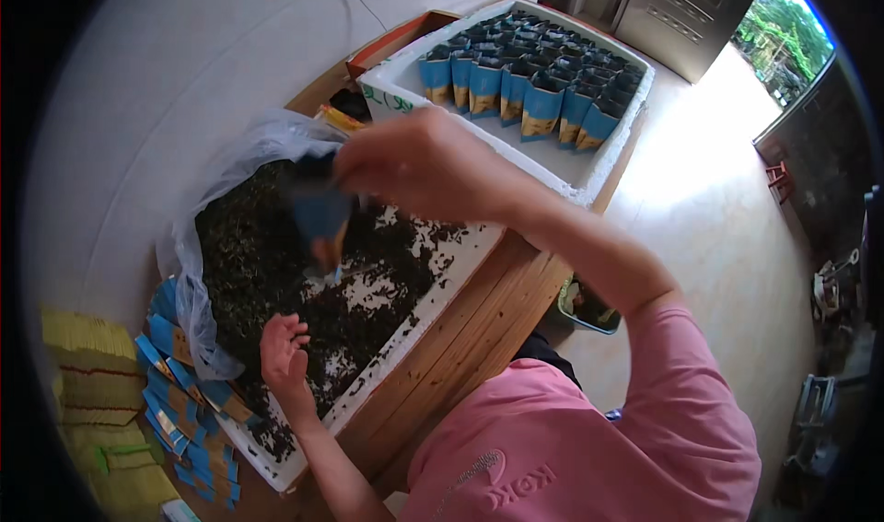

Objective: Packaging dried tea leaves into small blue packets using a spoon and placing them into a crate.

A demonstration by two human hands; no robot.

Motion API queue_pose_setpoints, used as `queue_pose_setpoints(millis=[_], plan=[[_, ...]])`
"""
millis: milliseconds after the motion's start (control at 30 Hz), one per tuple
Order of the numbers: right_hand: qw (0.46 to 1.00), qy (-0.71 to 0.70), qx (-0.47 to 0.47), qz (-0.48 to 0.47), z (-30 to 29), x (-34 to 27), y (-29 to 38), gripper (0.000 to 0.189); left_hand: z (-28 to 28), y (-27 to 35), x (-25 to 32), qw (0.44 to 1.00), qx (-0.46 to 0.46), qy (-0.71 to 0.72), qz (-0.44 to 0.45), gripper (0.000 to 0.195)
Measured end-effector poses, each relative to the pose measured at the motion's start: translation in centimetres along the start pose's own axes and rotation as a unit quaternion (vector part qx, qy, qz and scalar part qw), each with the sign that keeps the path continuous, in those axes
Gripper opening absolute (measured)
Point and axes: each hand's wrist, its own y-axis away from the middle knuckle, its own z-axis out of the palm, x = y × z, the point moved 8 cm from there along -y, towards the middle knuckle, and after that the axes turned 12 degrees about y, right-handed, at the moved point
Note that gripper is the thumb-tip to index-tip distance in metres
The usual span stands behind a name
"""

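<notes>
My right hand [407,166] is raised over a white foam tray [476,246] of loose dark dried leaves, which look like tea [242,239]. It grips a small blue and tan packet [321,211] near its dark upper end; motion blurs both. Lower down, my left hand [286,356] hovers above the leaves, fingers curled apart and nothing in them. A crumpled clear plastic bag [190,301] lines the tray's far left side. Behind my right hand, a white foam box [387,83] holds rows of upright blue and tan packets [542,108] with dark open tops.
Flat blue and tan packets [186,411] lie spread left of the tray. Beside them stand stacks of yellowish packets [97,384]. The tray rests on a wooden table [442,335]. A bin [587,308] is on the floor at right, and an open metal door [684,18] stands beyond.
</notes>
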Motion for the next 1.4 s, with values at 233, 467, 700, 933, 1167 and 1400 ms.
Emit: queue_pose_setpoints(millis=[233,467,700,933,1167,1400], plan=[[0.937,0.27,0.117,0.19,-11.4,12.4,-0.5,0.015,-0.7,0.6,0.0,0.997,0.046,-0.051,-0.024,0.054],[0.935,0.251,0.03,0.249,-5.6,21.6,0.5,0.015,-1.6,0.5,-0.5,0.99,0.054,-0.121,-0.049,0.046],[0.939,0.227,-0.084,0.243,1.0,25.2,0.1,0.014,-2.0,0.2,-0.7,0.985,0.063,-0.153,-0.05,0.044],[0.942,0.253,-0.089,0.2,3.0,25.9,-0.8,0.011,-1.8,0.1,-0.4,0.978,0.066,-0.191,-0.048,0.039],[0.922,0.304,-0.144,0.192,3.4,25.6,-1.3,0.014,-1.7,-0.2,-0.4,0.977,0.055,-0.203,-0.033,0.038],[0.918,0.236,-0.147,0.284,1.7,26.4,-0.1,0.03,-1.7,-0.2,-0.3,0.977,0.055,-0.205,-0.027,0.04]])
